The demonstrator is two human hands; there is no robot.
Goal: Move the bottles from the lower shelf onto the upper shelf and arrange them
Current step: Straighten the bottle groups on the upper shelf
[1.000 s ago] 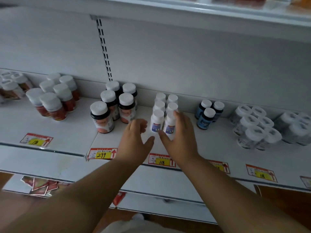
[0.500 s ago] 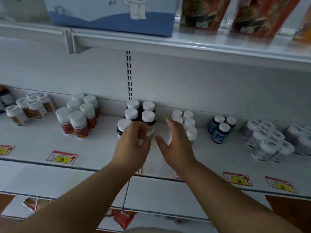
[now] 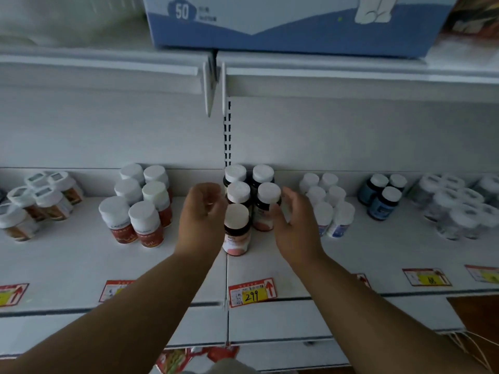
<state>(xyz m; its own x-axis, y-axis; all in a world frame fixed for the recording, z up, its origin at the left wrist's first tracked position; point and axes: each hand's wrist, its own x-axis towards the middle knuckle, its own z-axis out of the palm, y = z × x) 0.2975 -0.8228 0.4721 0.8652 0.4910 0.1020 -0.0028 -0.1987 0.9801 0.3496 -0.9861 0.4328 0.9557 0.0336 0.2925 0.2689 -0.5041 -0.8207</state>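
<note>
Several dark bottles (image 3: pixel 236 233) with white caps and pink labels stand in a cluster at the middle of the white shelf (image 3: pixel 272 261). My left hand (image 3: pixel 201 218) hovers just left of the front bottle, its fingers loosely curled around nothing. On the cluster's right side my right hand (image 3: pixel 294 225) is open, palm turned towards the bottles, close to the nearest one (image 3: pixel 267 206). I cannot tell whether either hand touches a bottle. Small white bottles (image 3: pixel 330 205) with blue labels stand just right of my right hand, partly hidden by it.
Red-labelled bottles (image 3: pixel 135 214) stand to the left, with wrapped jars (image 3: pixel 37 201) beyond them. Blue bottles (image 3: pixel 382 197) and clear wrapped jars (image 3: pixel 456 207) fill the right. Above, another shelf (image 3: pixel 351 76) carries a blue box (image 3: pixel 297 25). A price tag (image 3: pixel 252 292) marks the front edge.
Both hands have shifted left, from the small white bottles to the dark pink-labelled cluster. The view has tilted upward, bringing the shelf above and the blue box into sight.
</note>
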